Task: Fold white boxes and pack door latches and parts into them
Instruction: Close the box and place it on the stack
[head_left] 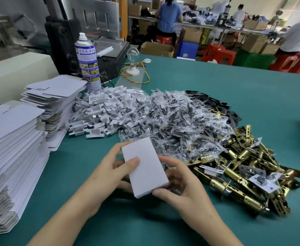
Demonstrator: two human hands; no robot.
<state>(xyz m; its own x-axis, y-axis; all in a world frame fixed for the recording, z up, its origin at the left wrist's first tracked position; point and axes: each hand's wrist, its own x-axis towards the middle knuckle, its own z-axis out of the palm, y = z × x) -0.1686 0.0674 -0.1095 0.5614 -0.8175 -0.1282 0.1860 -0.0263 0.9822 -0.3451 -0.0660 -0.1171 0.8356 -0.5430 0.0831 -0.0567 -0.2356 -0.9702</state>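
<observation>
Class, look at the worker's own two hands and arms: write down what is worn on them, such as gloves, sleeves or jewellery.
The left hand and right hand are bare: no gloves, rings or bracelets show. Both forearms are uncovered down to the picture's lower edge, so no sleeve or watch is in view.

Both bare forearms extended from the near edge. The left hand (110, 169) gripped the white box (145, 167) on its left side, thumb across the top; the right hand (186, 185) held its right side, thumb at the near corner.
</observation>
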